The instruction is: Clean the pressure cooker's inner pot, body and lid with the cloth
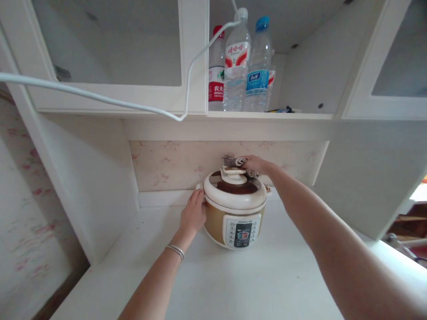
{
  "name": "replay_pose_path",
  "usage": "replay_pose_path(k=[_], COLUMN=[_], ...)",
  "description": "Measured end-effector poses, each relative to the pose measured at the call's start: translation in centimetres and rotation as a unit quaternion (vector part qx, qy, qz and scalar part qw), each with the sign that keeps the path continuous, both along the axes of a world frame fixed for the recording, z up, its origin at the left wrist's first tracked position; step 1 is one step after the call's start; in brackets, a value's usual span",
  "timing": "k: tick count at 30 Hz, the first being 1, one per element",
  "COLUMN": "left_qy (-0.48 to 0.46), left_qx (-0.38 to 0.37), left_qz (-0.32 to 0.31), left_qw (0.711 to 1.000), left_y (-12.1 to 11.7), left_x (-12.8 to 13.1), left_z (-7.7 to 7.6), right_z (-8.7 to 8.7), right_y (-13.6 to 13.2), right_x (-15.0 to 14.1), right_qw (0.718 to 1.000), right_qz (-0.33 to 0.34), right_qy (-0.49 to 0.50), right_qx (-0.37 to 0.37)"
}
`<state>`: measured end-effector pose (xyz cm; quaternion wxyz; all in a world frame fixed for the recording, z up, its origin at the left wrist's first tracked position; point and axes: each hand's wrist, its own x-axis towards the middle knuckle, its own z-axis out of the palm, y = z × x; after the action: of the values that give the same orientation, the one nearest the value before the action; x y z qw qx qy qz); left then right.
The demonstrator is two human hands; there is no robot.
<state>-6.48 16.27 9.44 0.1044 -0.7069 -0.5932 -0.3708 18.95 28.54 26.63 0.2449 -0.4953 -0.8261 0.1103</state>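
A cream and gold electric pressure cooker (235,213) stands on the white counter (233,275), its control panel facing me. My left hand (193,215) rests against the cooker's left side, fingers curled round the rim by the side handle. My right hand (253,164) reaches over the back of the lid and is closed on a crumpled grey patterned cloth (231,161), pressed at the lid's top behind the lid handle (234,172).
Three water bottles (240,66) stand on the open shelf above. A white cable (133,104) hangs across the cabinet front. Cabinet doors flank the shelf, and side panels close in the counter on both sides. A floral backsplash (167,164) is behind the cooker.
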Motion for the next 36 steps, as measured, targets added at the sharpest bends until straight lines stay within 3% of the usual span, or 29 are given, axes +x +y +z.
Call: replay_pose_path(k=[3, 5, 9, 14, 19, 24, 29, 32, 36], left_qy=[-0.002, -0.006, -0.012, -0.018, -0.014, -0.028, -0.043, -0.031, -0.028], left_qx=[-0.015, -0.020, -0.017, -0.015, -0.025, -0.028, -0.078, -0.107, -0.084], left_qz=[-0.002, -0.003, -0.006, 0.000, -0.009, -0.035, -0.045, -0.024, -0.053], left_qw=[1.000, 1.000, 1.000, 1.000, 1.000, 0.999, 0.995, 0.993, 0.995], left_y=[-0.1, -0.2, -0.4, -0.6, -1.0, -1.4, -1.7, -1.8, -1.9], left_x=[-0.1, -0.1, 0.1, 0.4, 0.6, 0.4, -0.1, -0.4, -0.6], left_z=[0.2, 0.3, 0.4, 0.5, 0.6, 1.0, 1.7, 2.0, 2.1], right_z=[-0.2, -0.3, -0.1, -0.2, -1.4, -3.0, -3.7, -3.2, -2.4], right_y=[0.0, -0.3, -2.5, -8.0, -14.1, -17.5, -16.3, -13.8, -10.5], right_x=[1.6, 2.5, 3.8, 4.3, 2.4, -2.4, -8.0, -10.7, -13.0], right_qw=[0.995, 0.993, 0.997, 0.999, 0.988, 0.959, 0.925, 0.927, 0.939], right_qz=[0.017, 0.020, 0.021, -0.027, -0.022, 0.076, 0.146, 0.128, 0.082], right_qy=[0.066, 0.077, 0.048, -0.027, -0.146, -0.224, -0.269, -0.279, -0.290], right_qx=[-0.079, -0.087, -0.058, -0.014, 0.052, 0.159, 0.226, 0.217, 0.165])
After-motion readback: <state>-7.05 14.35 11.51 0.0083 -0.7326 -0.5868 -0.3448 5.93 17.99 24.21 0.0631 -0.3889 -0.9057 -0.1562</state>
